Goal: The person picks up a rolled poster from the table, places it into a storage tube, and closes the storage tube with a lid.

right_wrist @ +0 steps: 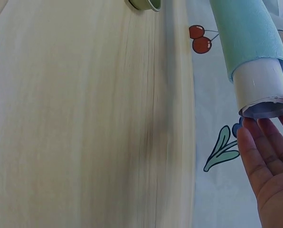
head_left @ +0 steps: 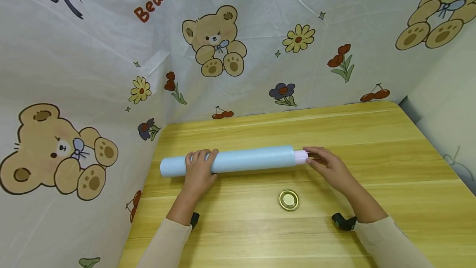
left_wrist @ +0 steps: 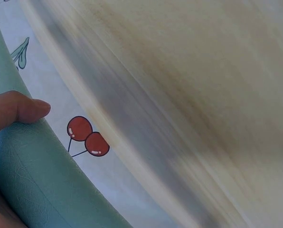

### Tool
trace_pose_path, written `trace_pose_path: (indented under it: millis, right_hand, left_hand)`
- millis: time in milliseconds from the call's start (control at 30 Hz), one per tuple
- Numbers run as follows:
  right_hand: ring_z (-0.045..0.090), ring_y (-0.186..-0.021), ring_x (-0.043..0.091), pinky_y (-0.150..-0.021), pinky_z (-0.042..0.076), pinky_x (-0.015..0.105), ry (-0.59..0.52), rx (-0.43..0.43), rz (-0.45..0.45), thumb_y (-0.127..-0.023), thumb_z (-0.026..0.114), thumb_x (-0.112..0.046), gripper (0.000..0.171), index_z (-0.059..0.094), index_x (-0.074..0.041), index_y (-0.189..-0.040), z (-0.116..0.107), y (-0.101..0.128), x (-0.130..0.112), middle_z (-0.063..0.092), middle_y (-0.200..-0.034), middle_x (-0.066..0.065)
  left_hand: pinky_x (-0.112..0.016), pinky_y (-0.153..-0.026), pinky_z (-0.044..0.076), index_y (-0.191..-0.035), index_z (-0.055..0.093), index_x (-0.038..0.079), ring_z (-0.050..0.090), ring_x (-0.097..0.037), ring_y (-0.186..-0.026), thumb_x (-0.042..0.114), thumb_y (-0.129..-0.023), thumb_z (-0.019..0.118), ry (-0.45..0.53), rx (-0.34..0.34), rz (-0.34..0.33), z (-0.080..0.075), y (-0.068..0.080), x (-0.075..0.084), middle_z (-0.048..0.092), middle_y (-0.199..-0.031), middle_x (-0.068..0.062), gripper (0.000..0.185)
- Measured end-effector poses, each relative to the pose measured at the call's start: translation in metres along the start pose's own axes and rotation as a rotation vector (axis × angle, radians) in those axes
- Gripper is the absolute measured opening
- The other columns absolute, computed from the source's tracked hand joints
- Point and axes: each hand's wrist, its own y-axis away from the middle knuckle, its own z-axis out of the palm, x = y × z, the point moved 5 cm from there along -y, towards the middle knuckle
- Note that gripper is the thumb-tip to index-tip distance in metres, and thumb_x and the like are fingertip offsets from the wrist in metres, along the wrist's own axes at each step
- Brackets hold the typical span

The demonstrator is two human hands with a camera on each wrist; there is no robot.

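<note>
A long light-blue roll (head_left: 256,159) with a finely textured surface lies crosswise in front of me, raised over the table in the wrist views. Near its left end my left hand (head_left: 199,173) grips it from above, and the left wrist view shows the thumb (left_wrist: 33,110) against its side. Out of the right end sticks a short, pale pinkish-white inner tube (head_left: 300,157), hollow at its mouth. My right hand (head_left: 330,169) holds that tube's end between thumb and fingers, with the fingertips (right_wrist: 248,124) right at its rim.
On the wooden table (head_left: 241,226) a small round gold dish (head_left: 289,199) sits between my forearms, nearer the right. A white cloth (head_left: 256,65) printed with bears and flowers hangs behind and at the left. A pale wall (head_left: 453,94) stands at the right.
</note>
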Motion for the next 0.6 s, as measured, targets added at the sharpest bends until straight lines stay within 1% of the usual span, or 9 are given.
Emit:
trace_pose_path:
  millis: [133,300,433,600]
  right_hand:
    - [0.055,-0.113,-0.012,-0.092,0.048,0.006,-0.016,-0.008,-0.001,-0.104,0.057,-0.017,0.036,0.059,-0.012,-0.14,0.0025,-0.0001,0.0011,0.059,-0.14,0.015]
    - [0.053,-0.119,-0.011,-0.095,0.046,0.006,-0.037,-0.019,-0.02,-0.107,0.05,-0.016,0.036,0.058,-0.009,-0.141,0.0051,-0.0003,0.0034,0.057,-0.141,0.017]
    - [0.053,-0.12,-0.011,-0.096,0.046,0.006,-0.038,-0.024,-0.05,-0.107,0.045,-0.007,0.037,0.057,-0.007,-0.142,0.0077,-0.0002,0.0003,0.057,-0.141,0.018]
    - [0.054,-0.117,-0.011,-0.096,0.051,0.013,-0.055,-0.03,-0.086,-0.106,0.038,0.003,0.041,0.056,-0.004,-0.143,0.0102,-0.0002,-0.0034,0.057,-0.141,0.018]
  left_hand:
    - [-0.059,-0.114,0.026,-0.143,0.053,0.021,0.05,-0.036,-0.129,0.015,-0.071,0.091,-0.005,-0.001,0.001,-0.0007,-0.0002,0.0009,0.058,-0.134,-0.012,0.081]
    - [-0.06,-0.114,0.026,-0.143,0.053,0.021,0.05,-0.036,-0.129,0.014,-0.072,0.091,-0.011,0.002,0.003,-0.0017,-0.0007,0.0017,0.058,-0.133,-0.012,0.081]
    - [-0.06,-0.115,0.026,-0.143,0.053,0.02,0.05,-0.036,-0.129,0.013,-0.072,0.09,-0.009,0.002,0.002,-0.0028,-0.0011,0.0021,0.058,-0.133,-0.012,0.08]
    - [-0.06,-0.115,0.025,-0.143,0.053,0.021,0.051,-0.036,-0.129,0.014,-0.072,0.09,-0.013,0.0,0.004,-0.0034,-0.0022,0.0024,0.058,-0.133,-0.012,0.081]
